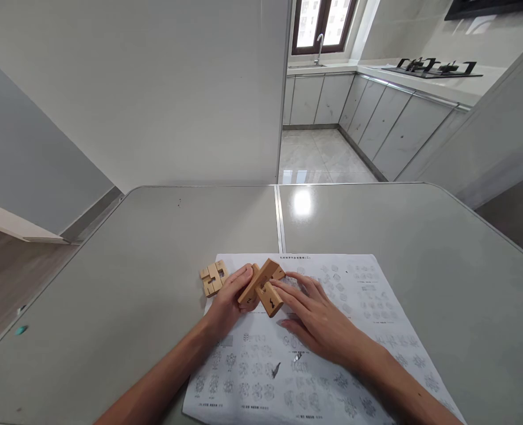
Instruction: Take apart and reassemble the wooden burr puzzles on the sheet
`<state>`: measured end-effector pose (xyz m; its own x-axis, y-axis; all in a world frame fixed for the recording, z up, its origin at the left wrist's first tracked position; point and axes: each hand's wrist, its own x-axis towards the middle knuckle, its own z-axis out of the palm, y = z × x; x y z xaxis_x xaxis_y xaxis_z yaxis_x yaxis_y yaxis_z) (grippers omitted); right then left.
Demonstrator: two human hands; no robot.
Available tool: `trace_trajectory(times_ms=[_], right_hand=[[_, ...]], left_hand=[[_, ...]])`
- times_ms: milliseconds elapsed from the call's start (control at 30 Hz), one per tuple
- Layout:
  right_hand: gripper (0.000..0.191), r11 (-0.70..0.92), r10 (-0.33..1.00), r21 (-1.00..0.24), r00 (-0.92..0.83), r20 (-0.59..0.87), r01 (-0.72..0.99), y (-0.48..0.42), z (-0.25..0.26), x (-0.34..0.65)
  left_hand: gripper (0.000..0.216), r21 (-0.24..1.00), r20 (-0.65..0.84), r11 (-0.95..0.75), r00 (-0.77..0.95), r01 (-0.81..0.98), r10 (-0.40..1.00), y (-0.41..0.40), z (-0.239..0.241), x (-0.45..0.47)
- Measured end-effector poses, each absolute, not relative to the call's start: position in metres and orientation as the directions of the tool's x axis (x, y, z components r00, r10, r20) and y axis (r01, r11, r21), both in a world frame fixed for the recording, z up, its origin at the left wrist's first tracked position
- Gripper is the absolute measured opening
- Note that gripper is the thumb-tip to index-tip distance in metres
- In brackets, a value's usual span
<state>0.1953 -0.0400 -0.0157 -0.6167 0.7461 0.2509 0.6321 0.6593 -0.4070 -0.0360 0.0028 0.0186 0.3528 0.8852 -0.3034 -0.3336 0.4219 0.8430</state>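
My left hand [235, 293] is closed around a partly joined set of wooden puzzle pieces [261, 286], held above the printed sheet. Numbers are marked on some of the pieces, and they cross one another at angles. Against the right side of these pieces rest the fingertips of my right hand [310, 310], its fingers stretched out and apart. Beside my left hand, more notched wooden puzzle pieces [214, 278] lie together at the sheet's upper left corner. Part of the held pieces is hidden by my left fingers.
Small diagrams cover the large paper sheet [252, 407] on the grey table [111, 283]. A teal bit [21, 330] lies near the table's left edge. A metal seam [279, 218] crosses the tabletop. Beyond are a white panel, a kitchen counter and a gas stove [434, 69].
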Motion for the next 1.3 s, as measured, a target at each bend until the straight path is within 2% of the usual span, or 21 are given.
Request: trace_trajectory(times_ms=[100, 333, 500, 700, 900, 1133, 1233, 1300], right_hand=[[0.063, 0.658, 0.747, -0.417, -0.61, 0.263, 0.627, -0.039, -0.015, 0.196], [0.065, 0.672, 0.739, -0.355, -0.618, 0.267, 0.65, -0.04, -0.016, 0.193], [0.052, 0.65, 0.759, -0.395, -0.584, 0.289, 0.649, -0.041, -0.015, 0.194], [0.041, 0.584, 0.809, -0.415, -0.458, 0.368, 0.698, -0.04, -0.02, 0.2], [0.043, 0.538, 0.84, -0.471, -0.397, 0.37, 0.699, -0.037, -0.022, 0.202], [0.015, 0.449, 0.893, -0.561, -0.325, 0.312, 0.696, -0.035, -0.024, 0.206], [0.008, 0.44, 0.897, -0.578, -0.312, 0.312, 0.687, -0.034, -0.025, 0.207], [0.011, 0.436, 0.899, -0.586, -0.299, 0.321, 0.683, -0.033, -0.025, 0.207]], left_hand=[[0.044, 0.849, -0.305, 0.421, 0.355, -0.318, 0.884, 0.002, 0.019, -0.036], [0.044, 0.854, -0.315, 0.416, 0.324, -0.313, 0.892, 0.0, 0.025, -0.034], [0.048, 0.846, -0.291, 0.413, 0.356, -0.339, 0.888, 0.003, 0.023, -0.034], [0.051, 0.864, -0.284, 0.402, 0.366, -0.303, 0.886, 0.004, 0.019, -0.035], [0.045, 0.87, -0.305, 0.413, 0.364, -0.271, 0.88, 0.004, 0.019, -0.035], [0.044, 0.891, -0.281, 0.382, 0.363, -0.246, 0.888, 0.002, 0.018, -0.035], [0.044, 0.916, -0.242, 0.344, 0.402, -0.205, 0.883, 0.002, 0.014, -0.036], [0.044, 0.94, -0.208, 0.3, 0.426, -0.161, 0.881, 0.002, 0.012, -0.036]])
